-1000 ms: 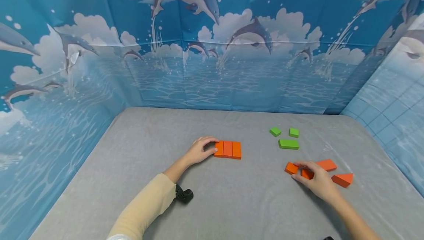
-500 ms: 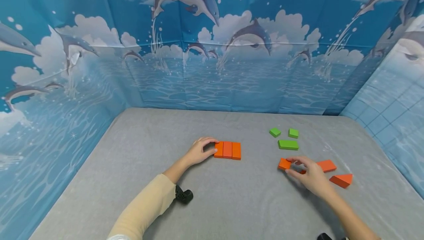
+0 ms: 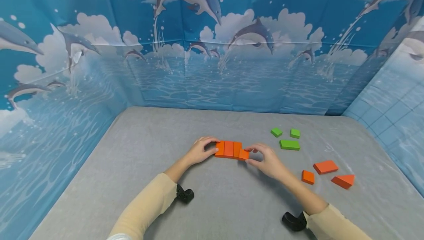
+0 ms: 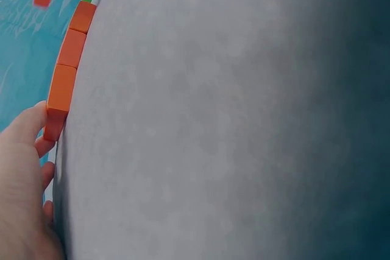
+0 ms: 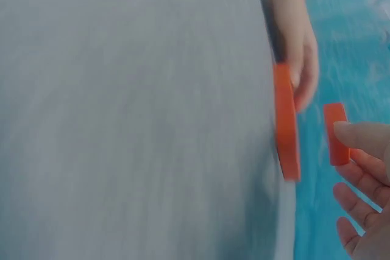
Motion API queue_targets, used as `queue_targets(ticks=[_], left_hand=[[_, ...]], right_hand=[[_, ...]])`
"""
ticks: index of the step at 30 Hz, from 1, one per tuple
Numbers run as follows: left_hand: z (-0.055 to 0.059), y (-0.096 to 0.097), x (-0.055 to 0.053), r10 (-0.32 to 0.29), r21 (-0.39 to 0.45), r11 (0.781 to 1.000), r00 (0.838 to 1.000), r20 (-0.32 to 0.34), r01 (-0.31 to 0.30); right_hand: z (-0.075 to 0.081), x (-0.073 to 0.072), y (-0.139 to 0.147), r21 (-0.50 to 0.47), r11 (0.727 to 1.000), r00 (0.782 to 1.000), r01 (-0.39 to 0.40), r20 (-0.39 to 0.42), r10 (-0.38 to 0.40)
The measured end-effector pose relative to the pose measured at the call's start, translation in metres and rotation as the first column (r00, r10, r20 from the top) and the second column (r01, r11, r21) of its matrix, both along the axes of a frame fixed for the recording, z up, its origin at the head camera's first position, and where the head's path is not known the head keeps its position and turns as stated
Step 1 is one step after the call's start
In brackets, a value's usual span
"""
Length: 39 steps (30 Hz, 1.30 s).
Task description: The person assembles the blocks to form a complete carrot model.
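Three orange rectangular blocks (image 3: 228, 149) lie side by side in a row on the grey table. My left hand (image 3: 200, 151) pinches the near and far ends of the leftmost block, thumb toward me; in the left wrist view this end block (image 4: 61, 92) sits between thumb and fingers. My right hand (image 3: 265, 159) pinches a small orange square block (image 3: 243, 154) between thumb and fingertips. That small block (image 5: 336, 133) hangs above the level of the row in the right wrist view. From the head it overlaps the near right corner of the row.
To the right lie an orange square block (image 3: 308, 177), an orange rectangular block (image 3: 326, 166) and an orange triangular block (image 3: 343, 181). Farther back are a green pentagonal block (image 3: 276, 132), a green square block (image 3: 295, 133) and a green rectangular block (image 3: 289, 144). A dolphin-print curtain (image 3: 212, 81) borders the table.
My right hand has lifted the small orange block from the right-hand group and carried it left to the row's right end. The left hand has stayed at the row.
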<state>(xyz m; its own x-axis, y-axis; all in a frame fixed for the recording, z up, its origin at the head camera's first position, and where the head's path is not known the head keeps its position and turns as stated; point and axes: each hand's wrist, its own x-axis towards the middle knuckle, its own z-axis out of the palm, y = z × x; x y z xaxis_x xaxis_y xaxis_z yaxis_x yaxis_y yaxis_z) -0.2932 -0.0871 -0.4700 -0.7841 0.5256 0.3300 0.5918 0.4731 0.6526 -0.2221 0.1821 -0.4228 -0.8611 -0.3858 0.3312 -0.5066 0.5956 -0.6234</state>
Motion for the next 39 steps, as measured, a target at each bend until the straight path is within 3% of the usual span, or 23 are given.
queue_targets(ticks=[10, 23, 39], left_hand=[[-0.002, 0.000, -0.002, 0.021, -0.023, 1.000, 1.000, 0.017, -0.020], [-0.003, -0.001, -0.003, 0.004, -0.019, 1.000, 1.000, 0.022, -0.004], [-0.002, -0.001, -0.002, 0.002, -0.008, 1.000, 1.000, 0.009, -0.002]], right_hand=[[-0.008, -0.009, -0.042, 0.035, 0.997, 0.997, -0.066, 0.044, 0.065], [-0.014, -0.013, -0.052, 0.051, 0.992, 0.994, -0.112, 0.026, 0.110], [-0.019, -0.010, -0.057, 0.124, 0.991, 0.996, -0.055, -0.070, 0.064]])
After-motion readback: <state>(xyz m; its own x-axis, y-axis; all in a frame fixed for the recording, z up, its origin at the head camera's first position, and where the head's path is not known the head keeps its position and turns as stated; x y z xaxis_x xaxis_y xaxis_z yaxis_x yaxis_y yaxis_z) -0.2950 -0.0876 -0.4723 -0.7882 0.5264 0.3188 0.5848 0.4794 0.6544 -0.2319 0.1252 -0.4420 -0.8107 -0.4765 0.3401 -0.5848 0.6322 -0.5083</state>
